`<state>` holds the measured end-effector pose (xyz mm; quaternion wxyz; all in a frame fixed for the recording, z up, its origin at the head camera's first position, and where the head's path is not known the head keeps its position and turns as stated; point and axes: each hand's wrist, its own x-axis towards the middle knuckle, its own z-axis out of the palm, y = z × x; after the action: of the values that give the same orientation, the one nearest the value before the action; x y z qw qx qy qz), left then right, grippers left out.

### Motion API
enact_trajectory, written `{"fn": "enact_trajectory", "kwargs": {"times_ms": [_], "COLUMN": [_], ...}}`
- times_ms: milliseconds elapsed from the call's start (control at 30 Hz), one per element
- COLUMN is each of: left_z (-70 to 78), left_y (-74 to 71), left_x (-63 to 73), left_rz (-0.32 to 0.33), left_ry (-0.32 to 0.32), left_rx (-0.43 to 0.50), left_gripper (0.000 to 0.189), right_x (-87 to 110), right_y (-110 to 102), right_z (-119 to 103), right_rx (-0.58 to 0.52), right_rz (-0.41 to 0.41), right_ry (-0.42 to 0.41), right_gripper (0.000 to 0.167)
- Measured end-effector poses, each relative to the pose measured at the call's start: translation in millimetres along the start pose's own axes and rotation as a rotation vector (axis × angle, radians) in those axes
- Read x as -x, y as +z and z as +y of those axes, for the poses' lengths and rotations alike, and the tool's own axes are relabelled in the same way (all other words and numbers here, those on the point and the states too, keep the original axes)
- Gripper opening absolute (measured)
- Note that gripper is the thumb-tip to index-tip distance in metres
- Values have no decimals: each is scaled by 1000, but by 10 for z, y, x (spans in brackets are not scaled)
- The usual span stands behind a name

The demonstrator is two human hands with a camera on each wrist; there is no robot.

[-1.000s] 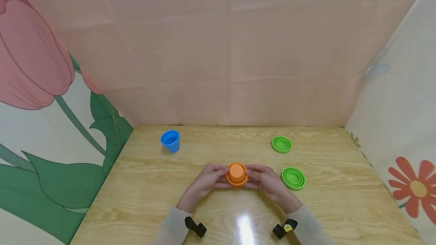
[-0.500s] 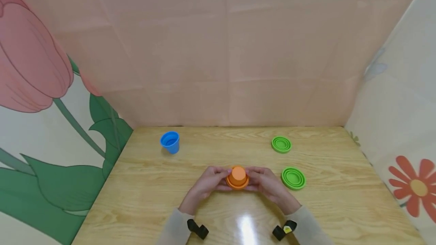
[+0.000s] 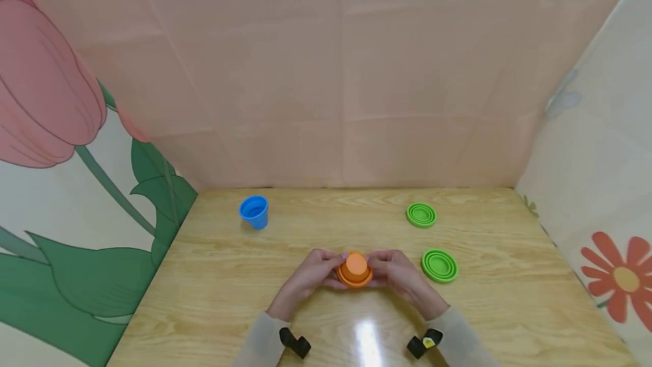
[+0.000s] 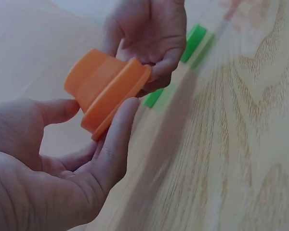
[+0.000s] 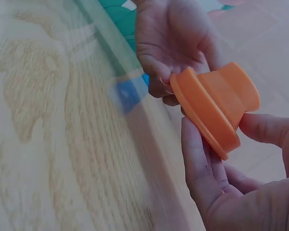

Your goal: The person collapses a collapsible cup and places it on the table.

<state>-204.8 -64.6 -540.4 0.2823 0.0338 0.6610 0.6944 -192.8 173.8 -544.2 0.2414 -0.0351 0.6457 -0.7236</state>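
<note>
An orange collapsible cup (image 3: 355, 269) is held between both hands above the front middle of the table, its base turned up and its wide rim down. In the left wrist view the orange cup (image 4: 106, 89) is partly extended, with a stepped wall. My left hand (image 3: 312, 273) pinches its left side, thumb on the wall and fingers under the rim. From the other side my right hand (image 3: 399, 275) grips it the same way, as the right wrist view of the cup (image 5: 214, 106) shows.
A blue cup (image 3: 254, 212) stands extended at the back left. Two green collapsed cups lie to the right, one green cup (image 3: 421, 215) farther back and another green cup (image 3: 440, 265) near my right hand. A pink backdrop (image 3: 341, 72) rises behind the wooden table (image 3: 214, 299).
The orange cup has tilted slightly, its base tipping away from me so more of its wall shows. Both hands keep hold of it and have shifted only a little.
</note>
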Motion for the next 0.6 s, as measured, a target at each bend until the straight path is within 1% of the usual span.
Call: {"fn": "enact_trajectory", "kwargs": {"times_ms": [167,333,467,600], "left_z": [16,22,26,26], "left_y": [19,31,19,-2], "left_x": [1,-7,0,0], "left_rz": [-6,-7,-44,-85], "left_ry": [2,7,20,33], "left_rx": [-39,-56,-46,-20], "left_gripper": [40,44,42,38], "right_x": [6,0,20,46], "right_y": [16,48,62,58], "right_z": [-3,-11,-52,-94], "right_rx": [78,138,210,254], "right_rz": [38,97,144,149], "right_ry": [-11,-11,-26,-40], "right_gripper": [40,39,35,34]}}
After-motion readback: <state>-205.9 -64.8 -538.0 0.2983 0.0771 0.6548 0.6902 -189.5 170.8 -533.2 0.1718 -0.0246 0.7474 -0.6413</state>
